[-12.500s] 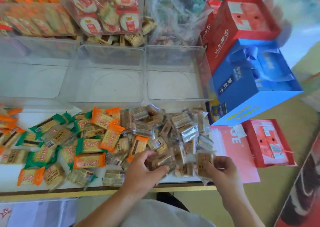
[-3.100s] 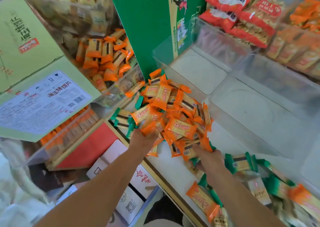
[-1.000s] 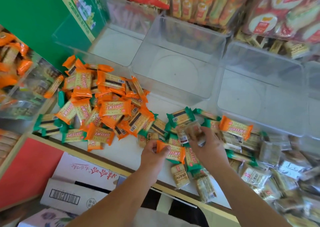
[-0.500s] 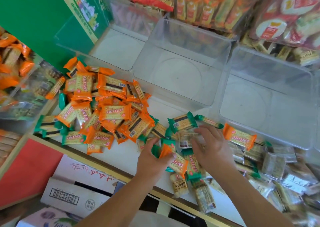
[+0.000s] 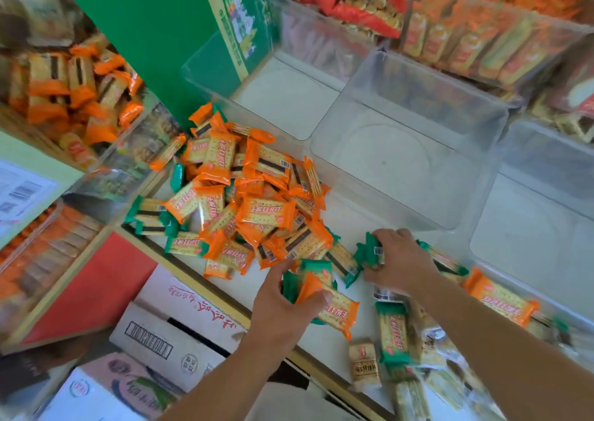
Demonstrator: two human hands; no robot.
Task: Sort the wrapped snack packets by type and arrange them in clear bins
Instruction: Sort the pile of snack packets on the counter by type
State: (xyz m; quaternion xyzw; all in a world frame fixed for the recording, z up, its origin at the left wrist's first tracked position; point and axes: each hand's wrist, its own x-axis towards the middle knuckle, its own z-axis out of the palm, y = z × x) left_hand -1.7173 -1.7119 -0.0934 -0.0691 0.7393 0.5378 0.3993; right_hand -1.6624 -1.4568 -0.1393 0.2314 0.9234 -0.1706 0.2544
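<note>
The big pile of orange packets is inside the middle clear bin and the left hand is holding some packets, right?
Not inside. The head view shows the pile of orange packets lying on the white counter in front of the middle clear bin, which holds nothing. The left hand is holding some packets.

White counter (image 5: 324, 346) with a pale wooden edge running diagonally across, tall green carton (image 5: 154, 34) standing at its far left corner, red panel (image 5: 93, 288) sitting below the edge, printed cardboard boxes (image 5: 180, 333) lying underneath, bright even light falling throughout
</note>
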